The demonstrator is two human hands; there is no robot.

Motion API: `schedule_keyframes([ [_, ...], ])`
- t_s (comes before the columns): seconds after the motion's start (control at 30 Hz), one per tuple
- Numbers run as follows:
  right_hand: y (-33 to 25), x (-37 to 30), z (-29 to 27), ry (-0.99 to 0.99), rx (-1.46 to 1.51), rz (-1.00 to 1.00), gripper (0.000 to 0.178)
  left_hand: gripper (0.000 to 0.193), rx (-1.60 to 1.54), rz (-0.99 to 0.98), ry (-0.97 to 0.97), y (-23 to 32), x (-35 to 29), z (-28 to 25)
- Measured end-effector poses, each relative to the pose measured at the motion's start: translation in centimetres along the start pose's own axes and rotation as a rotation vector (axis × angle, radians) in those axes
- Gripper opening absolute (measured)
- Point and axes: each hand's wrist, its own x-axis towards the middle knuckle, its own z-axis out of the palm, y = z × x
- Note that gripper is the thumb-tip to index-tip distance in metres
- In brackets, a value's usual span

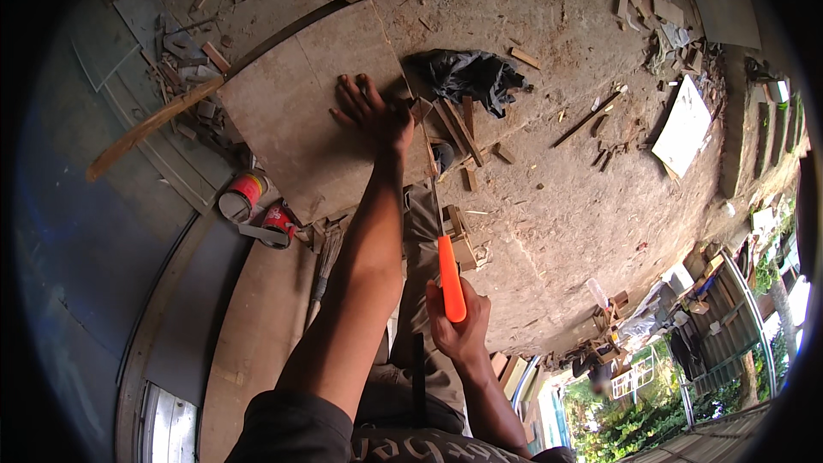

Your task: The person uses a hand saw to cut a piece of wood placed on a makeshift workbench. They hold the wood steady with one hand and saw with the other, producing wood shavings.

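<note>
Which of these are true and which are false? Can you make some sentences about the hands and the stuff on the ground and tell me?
1. The left hand presses flat on a big brown board. True.
2. The right hand holds a blue hammer. False: it grips an orange handle; what the handle belongs to is not visible.
3. A crumpled black bag lies on the dirt ground beyond the board. True.
4. Two red cans stand on top of the board. False: they lie off the board, by its near-left edge.
5. Small wood scraps lie scattered right of the left hand. True.
</note>
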Motion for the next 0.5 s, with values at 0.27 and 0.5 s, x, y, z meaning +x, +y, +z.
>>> schedule_keyframes([
  [0.27,0.71,0.29,-0.15,0.007,0.035,-0.019,0.014,0.068,-0.016,0.007,-0.023,0.01,-0.08,-0.15],
  [0.5,0.19,0.01,-0.04,-0.013,0.083,0.012,0.019,0.066,-0.011,0.010,0.006,-0.16,0.07,0.20],
])
